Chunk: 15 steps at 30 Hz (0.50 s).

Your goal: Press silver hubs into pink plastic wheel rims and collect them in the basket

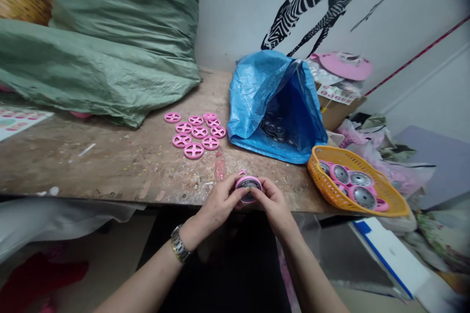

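Observation:
Between both hands, at the front edge of the wooden table, is a small toy wheel [249, 183] with a pink rim and a dark grey disc. My left hand [221, 201] grips its left side, the thumb pressing on the disc. From the right, my right hand [272, 202] grips it too, its thumb against the disc's lower part. Fingers behind the wheel are hidden. Just beyond lies a small pink piece [242, 172]. Several pink spoked wheel rims [199, 132] lie flat, farther back and left of my hands.
A blue bag [249, 102] gapes toward me, dark discs [275, 129] inside. At right, an orange basket [323, 186] holds several pink-and-grey wheels [362, 197]. A large green sack [125, 49] covers the back left. Behind the basket stands a cardboard box [340, 112].

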Available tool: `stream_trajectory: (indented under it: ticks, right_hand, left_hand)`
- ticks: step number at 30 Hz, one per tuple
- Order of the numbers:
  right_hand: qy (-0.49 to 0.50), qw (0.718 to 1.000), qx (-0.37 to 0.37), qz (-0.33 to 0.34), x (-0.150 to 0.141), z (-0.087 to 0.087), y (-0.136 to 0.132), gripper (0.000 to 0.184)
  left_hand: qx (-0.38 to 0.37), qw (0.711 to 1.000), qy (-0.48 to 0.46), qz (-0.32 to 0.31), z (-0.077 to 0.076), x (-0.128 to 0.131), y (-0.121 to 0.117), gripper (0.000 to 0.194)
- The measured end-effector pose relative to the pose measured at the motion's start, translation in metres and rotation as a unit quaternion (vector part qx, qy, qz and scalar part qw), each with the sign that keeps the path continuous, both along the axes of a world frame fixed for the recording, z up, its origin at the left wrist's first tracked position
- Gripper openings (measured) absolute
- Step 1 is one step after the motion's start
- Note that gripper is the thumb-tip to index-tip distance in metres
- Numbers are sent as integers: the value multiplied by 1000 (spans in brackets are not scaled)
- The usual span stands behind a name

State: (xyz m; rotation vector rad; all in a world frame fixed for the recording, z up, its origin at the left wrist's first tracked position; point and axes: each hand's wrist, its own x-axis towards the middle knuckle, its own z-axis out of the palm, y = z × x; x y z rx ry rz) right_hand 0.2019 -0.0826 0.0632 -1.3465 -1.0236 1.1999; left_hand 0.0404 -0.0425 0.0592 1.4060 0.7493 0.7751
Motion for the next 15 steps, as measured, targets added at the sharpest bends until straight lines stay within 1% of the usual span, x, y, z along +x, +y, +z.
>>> stream_trajectory:
  ticks: [5,8,10,12,13,15]
  right_hand:
    - [-61,997,40,21,-3,1,-12,19]
    - [-89,994,67,1,-6,1,-17,13]
    - [-89,993,71,-18,-7,-2,-17,13]
    - [-71,995,62,-28,-8,-5,-16,17]
    - [-58,996,53,-29,-8,-8,-15,19]
    - [-28,998,35,-34,-7,-12,-13,25]
  left_hand:
    - [60,998,33,12,2,1,-4,31]
    - [115,992,54,27,3,3,-6,30]
    - [136,988,64,46,3,5,-7,31]
    - [128,988,75,53,3,6,-5,31]
    - [115,989,80,46,3,6,-4,32]
    - [77,994,82,8,3,5,-1,30]
